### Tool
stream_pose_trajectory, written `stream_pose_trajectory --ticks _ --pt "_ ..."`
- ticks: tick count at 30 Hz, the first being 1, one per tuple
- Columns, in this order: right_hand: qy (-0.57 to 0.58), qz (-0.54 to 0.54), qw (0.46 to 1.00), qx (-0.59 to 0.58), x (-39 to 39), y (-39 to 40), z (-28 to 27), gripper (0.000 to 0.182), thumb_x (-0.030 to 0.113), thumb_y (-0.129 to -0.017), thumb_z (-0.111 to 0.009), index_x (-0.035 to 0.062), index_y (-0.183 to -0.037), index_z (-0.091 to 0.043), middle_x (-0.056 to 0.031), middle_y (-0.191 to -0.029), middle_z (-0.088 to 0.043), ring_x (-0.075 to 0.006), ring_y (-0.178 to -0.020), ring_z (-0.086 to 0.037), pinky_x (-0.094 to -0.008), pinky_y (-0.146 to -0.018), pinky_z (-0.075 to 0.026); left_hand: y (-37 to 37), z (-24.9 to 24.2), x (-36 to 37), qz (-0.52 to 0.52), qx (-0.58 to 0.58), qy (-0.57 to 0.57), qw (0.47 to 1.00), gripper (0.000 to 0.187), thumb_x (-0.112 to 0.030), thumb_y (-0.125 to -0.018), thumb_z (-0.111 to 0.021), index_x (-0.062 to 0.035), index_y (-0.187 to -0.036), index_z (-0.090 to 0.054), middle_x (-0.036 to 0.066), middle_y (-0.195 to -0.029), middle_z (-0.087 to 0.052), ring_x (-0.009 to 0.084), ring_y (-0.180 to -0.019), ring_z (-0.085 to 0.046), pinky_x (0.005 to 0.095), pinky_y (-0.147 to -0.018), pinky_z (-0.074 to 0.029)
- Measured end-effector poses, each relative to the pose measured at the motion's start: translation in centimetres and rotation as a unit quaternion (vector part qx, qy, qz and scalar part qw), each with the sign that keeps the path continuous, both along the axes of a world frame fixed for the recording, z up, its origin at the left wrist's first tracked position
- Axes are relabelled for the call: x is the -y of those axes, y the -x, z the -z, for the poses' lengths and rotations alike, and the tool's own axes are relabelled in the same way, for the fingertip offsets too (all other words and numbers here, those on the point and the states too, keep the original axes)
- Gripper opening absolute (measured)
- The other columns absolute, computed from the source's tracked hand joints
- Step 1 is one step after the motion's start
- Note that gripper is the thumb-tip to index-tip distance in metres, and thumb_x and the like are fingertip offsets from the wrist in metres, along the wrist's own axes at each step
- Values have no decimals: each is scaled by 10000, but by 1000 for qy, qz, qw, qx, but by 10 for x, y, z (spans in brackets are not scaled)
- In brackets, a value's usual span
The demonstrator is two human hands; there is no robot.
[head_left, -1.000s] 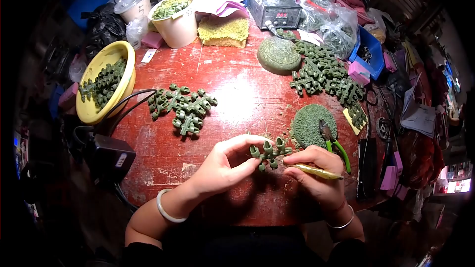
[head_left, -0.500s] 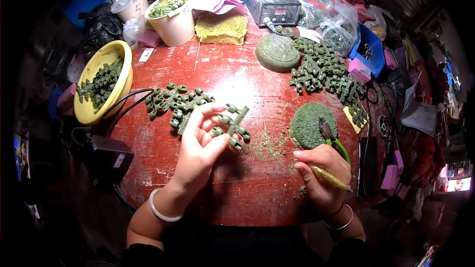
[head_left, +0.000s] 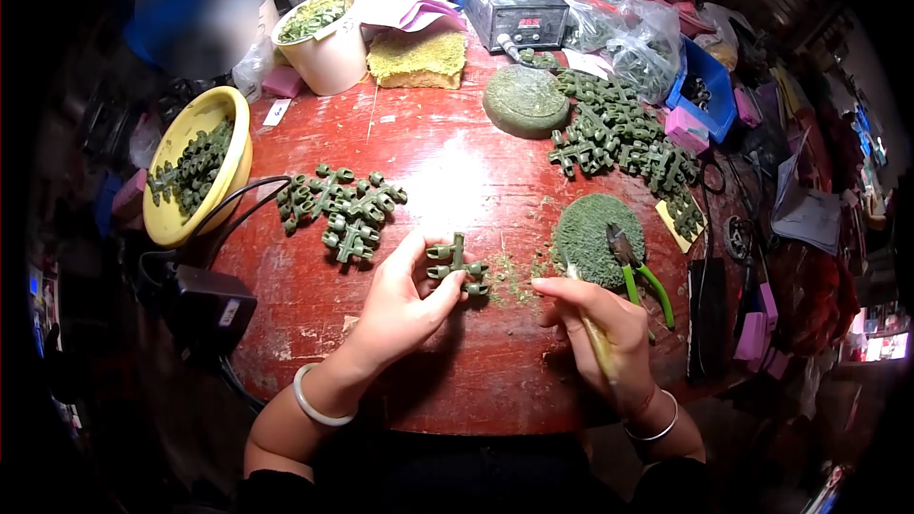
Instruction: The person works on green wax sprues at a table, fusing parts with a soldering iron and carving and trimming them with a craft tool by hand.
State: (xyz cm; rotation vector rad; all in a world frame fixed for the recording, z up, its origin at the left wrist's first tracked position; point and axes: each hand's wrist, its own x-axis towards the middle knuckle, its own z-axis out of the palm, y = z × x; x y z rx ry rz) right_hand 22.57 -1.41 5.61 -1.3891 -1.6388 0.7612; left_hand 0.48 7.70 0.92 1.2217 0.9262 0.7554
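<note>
My left hand pinches a small green wax piece with several ring-shaped branches, holding it just above the red table. A yellowish pen-like tool sits in my right hand, which rests on the table to the right of the piece, a little apart from it. Green shavings lie scattered on the table between my hands.
A pile of green wax pieces lies left of centre, a larger heap at the right. A yellow bowl holds more. Green-handled cutters rest on a green pad. A black power box and cable sit at the left edge.
My left hand brought the wax piece down and to the right, back toward my right hand. My right hand turned the tool so that it points toward me.
</note>
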Motion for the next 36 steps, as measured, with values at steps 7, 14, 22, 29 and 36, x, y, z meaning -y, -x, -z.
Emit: stream_pose_trajectory --ticks 7,14,22,29,36 --pt "-36 25 999 2 -10 3 24 261 -93 -882 -644 19 -1115 -680 -157 -895 -679 -249 -775 -684 -327 -691 -531 1 -1 2 25 17 18 999 237 52 -959 -605 1 -1172 -514 101 -1114 -646 137 -975 -648 283 -829 -571" --pt "-63 4 998 11 -29 10 30 209 -11 -868 -709 13 -1072 -668 -154 -891 -654 -294 -783 -666 -349 -706 -523 5 -4 3 41 15 -13 999 240 48 -934 -639 -17 -1138 -532 39 -1017 -620 91 -933 -626 254 -804 -558" --pt "-78 -3 995 65 -31 15 11 187 24 -882 -708 30 -1064 -668 -153 -876 -641 -293 -772 -656 -358 -689 -513 6 -18 2 46 40 44 997 312 -5 -967 -617 -28 -1264 -523 42 -947 -664 64 -743 -631 208 -592 -505" --pt "-156 131 961 188 -56 -33 -6 170 27 -848 -738 29 -1008 -678 -159 -857 -675 -321 -792 -677 -385 -698 -526 1 -26 13 331 -81 -114 933 315 -114 -923 -678 -52 -1221 -592 131 -888 -695 185 -820 -683 346 -756 -536" --pt "-113 137 931 318 -106 -73 13 379 136 -776 -822 34 -1090 -635 -193 -977 -658 -383 -930 -637 -457 -820 -512 19 -26 -19 -73 -9 -152 986 250 3 -946 -613 -20 -1191 -570 88 -981 -676 163 -871 -699 252 -694 -586"
